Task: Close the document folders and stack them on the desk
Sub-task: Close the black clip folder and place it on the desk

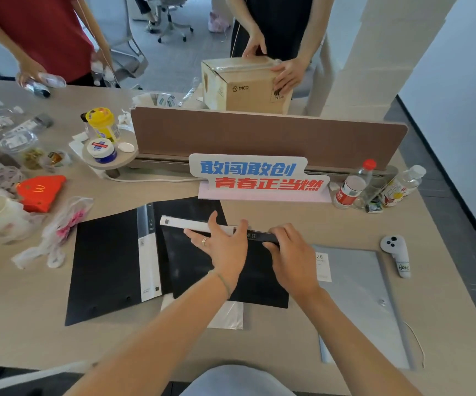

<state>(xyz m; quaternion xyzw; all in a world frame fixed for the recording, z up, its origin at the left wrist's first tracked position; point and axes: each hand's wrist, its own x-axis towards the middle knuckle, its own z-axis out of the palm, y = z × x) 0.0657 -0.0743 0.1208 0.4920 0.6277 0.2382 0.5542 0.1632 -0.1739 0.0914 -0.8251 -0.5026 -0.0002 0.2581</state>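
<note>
A closed black folder (196, 270) with a white spine lies in the middle of the desk, its spine toward the far side. My left hand (222, 247) rests flat on its cover with fingers spread over the spine. My right hand (291, 252) grips the spine's right end. Under and left of it, a second black folder (108, 264) lies open, its white-grey spine strip showing. A grey folder (359, 298) lies closed on the right. A clear sleeve (228, 315) sticks out beneath the black folder's near edge.
A slogan sign (259, 175) stands just beyond the folders, before a brown divider (259, 135). Bottles (353, 187) stand at the right, a white controller (396, 252) beside the grey folder. Plastic bag (59, 232), cup, red box and jars crowd the left. Two people stand across the desk.
</note>
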